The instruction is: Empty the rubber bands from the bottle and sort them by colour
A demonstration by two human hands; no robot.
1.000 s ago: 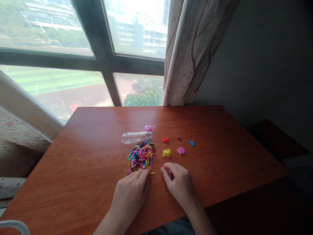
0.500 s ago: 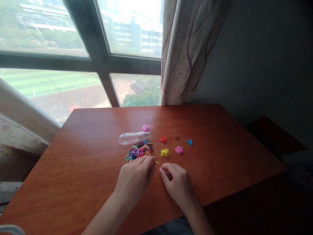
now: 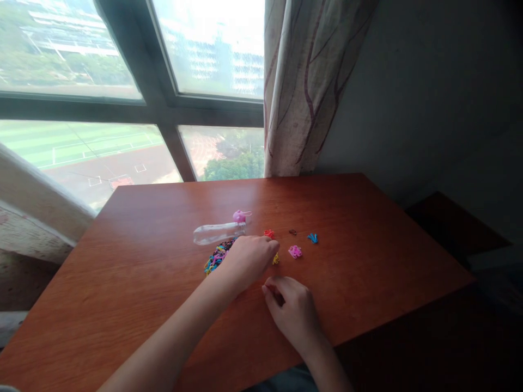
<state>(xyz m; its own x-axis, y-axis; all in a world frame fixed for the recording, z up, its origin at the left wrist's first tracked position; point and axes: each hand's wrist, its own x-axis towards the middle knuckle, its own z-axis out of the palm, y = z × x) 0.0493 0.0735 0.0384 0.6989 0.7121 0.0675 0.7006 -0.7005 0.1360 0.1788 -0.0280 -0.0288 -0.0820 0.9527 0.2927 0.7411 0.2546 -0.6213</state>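
Note:
My left hand reaches over the yellow rubber bands, its fingers pinched and pointing down. The yellow band that stuck out of them a moment earlier is now hidden behind the fingers. A mixed heap of rubber bands lies partly covered by this hand and wrist. Closer to me, my right hand rests on the table with thumb and forefinger together; whatever they may hold is too small to make out. Small groups of red bands, pink bands, blue bands and a dark band lie beyond.
Behind the heap, a clear plastic bottle lies on its side, with a pink piece by its neck end. The brown wooden table backs onto a window, with a patterned curtain hanging at its far edge.
My left hand has moved from beside the mixed heap, up and right to the yellow group, partly covering it. My right hand has stayed almost in place. The view has shifted slightly.

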